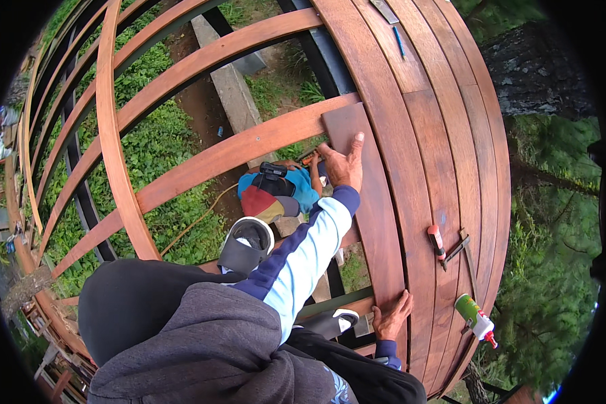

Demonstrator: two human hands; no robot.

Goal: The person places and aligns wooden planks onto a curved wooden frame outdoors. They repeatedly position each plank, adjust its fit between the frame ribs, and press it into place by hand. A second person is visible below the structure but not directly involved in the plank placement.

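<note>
A reddish-brown wooden plank [372, 209] lies across the curved joists, beside the planks laid on the right, with a thin dark gap between. Toward its far end, my left hand [343, 165] grips the left edge; its thumb lies on top and the other fingers are partly hidden. My right hand [392, 316] holds the near end, thumb by the left edge and fingers across the face. A red marker-like tube [437, 244] and a try square [458, 248] rest on the laid planks to the right. Nearby lies a green-and-white bottle [470, 312] with a red nozzle.
A person [276, 192] in a blue top crouches beneath the open joists [242, 145], hands near an orange tool [310, 159]. A blue pencil [398, 42] and flat metal tool [384, 10] lie farther up the planks. My black-and-white shoe [249, 244] is beside the plank.
</note>
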